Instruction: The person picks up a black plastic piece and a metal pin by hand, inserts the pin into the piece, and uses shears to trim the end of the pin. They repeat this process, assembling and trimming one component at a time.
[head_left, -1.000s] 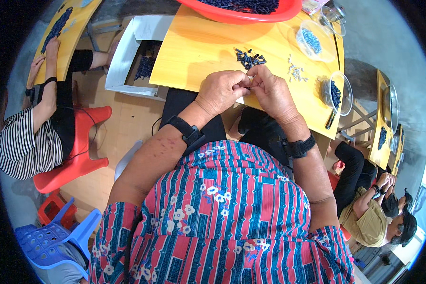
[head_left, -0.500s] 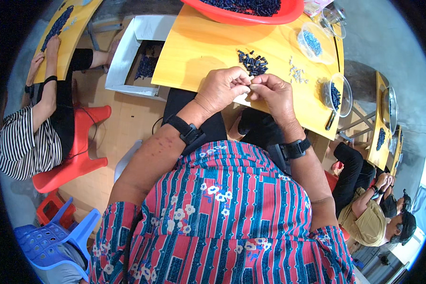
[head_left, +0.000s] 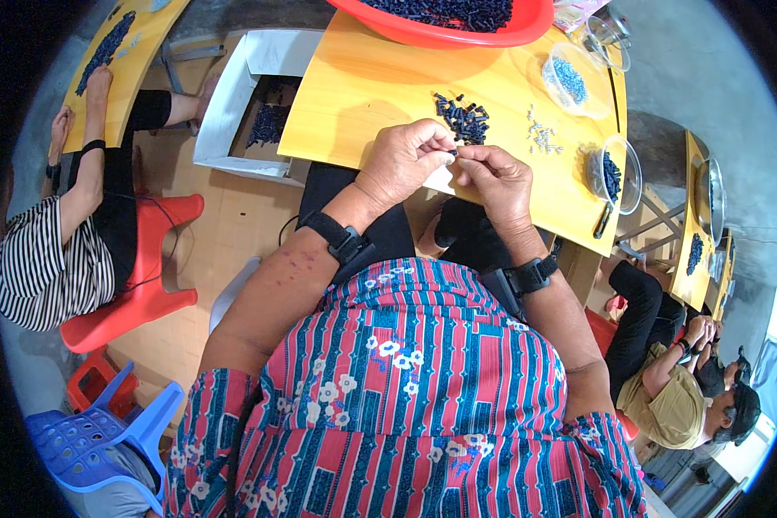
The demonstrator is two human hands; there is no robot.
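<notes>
My left hand (head_left: 408,155) and my right hand (head_left: 498,175) meet over the near edge of the yellow table (head_left: 345,104). A small dark piece (head_left: 453,152) shows at the left fingertips, which pinch it. The thumb and index finger of my right hand come together right beside it; whether they grip the piece too is hidden. Just beyond my fingers lies a loose pile of short dark-blue cylindrical pieces (head_left: 464,117). To the right of that pile, small clear-whitish pieces (head_left: 542,136) are scattered on the tabletop.
A red basin (head_left: 457,34) of dark pieces stands at the back. On the right are a clear tub (head_left: 570,82) of light-blue pieces, a clear bowl (head_left: 634,177) of dark ones and a black-handled tool (head_left: 603,221). A white box (head_left: 211,138) sits left. Other people work at tables on both sides.
My right fingers have shifted slightly, and the dark piece now shows between my fingertips. At the left, a co-worker's hands have moved a little farther apart.
</notes>
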